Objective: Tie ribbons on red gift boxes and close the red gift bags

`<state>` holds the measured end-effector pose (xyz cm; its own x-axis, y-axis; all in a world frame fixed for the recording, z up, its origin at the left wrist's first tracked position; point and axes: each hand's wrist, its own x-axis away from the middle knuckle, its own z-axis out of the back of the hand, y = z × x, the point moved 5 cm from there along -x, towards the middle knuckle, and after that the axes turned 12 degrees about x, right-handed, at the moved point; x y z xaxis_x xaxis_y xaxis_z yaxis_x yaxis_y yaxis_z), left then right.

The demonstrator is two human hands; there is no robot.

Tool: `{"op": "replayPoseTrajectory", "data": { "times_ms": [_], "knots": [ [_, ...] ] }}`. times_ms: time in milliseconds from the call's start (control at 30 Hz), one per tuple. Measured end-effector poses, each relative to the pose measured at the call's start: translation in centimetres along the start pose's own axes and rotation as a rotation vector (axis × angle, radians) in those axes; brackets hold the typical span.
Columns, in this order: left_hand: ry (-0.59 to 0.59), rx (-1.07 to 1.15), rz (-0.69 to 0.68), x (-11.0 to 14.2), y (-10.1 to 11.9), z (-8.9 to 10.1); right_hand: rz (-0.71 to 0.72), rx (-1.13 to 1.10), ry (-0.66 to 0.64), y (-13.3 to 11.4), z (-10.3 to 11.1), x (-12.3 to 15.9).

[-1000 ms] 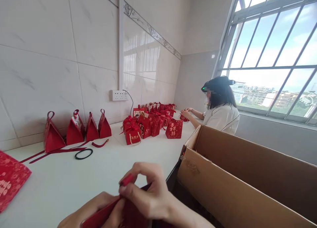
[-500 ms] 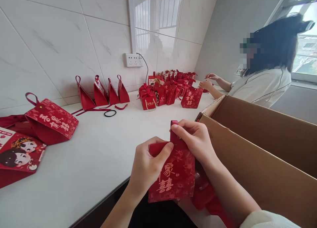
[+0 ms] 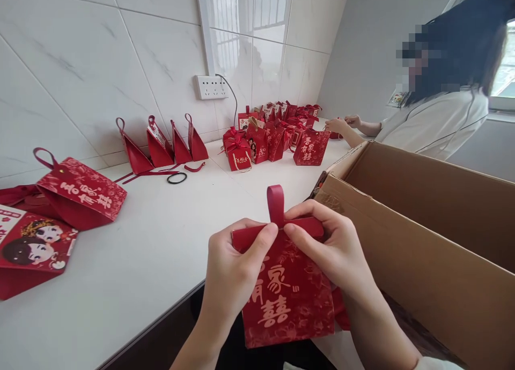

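Note:
A red gift box (image 3: 287, 292) with pale lettering is held upright in front of me, over the table's front edge. My left hand (image 3: 239, 263) is closed on its upper left edge, thumb pressed near the middle of the top. On the upper right edge, my right hand (image 3: 325, 246) pinches the box in the same way. Between the two thumbs a dark red strap loop (image 3: 276, 201) stands up from the top. The fingers behind the box are mostly hidden.
An open cardboard box (image 3: 406, 236) stands at the right. Red gift boxes (image 3: 82, 193) lie on the white table (image 3: 161, 246) at the left, several more along the wall. A black ring (image 3: 177, 178) lies mid-table. A co-worker's hands (image 3: 344, 126) handle something red at the far end.
My right hand has moved from the strap loop down to the box's upper right edge. The loop now stands free and taller. The co-worker's hands have shifted slightly.

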<state>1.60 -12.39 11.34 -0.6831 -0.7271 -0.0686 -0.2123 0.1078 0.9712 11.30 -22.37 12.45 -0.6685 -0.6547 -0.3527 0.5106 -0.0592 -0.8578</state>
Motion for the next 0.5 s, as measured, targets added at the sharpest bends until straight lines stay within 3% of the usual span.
{"op": "replayPoseTrajectory", "data": {
  "times_ms": [300, 500],
  "knots": [
    [-0.033, 0.050, 0.062, -0.33, -1.15, 0.09, -0.007, 0.024, -0.006, 0.02, -0.02, 0.11],
    [-0.232, 0.088, 0.165, -0.69, -0.37, 0.17, -0.061, -0.021, -0.064, 0.38, -0.09, 0.06]
  ]
}}
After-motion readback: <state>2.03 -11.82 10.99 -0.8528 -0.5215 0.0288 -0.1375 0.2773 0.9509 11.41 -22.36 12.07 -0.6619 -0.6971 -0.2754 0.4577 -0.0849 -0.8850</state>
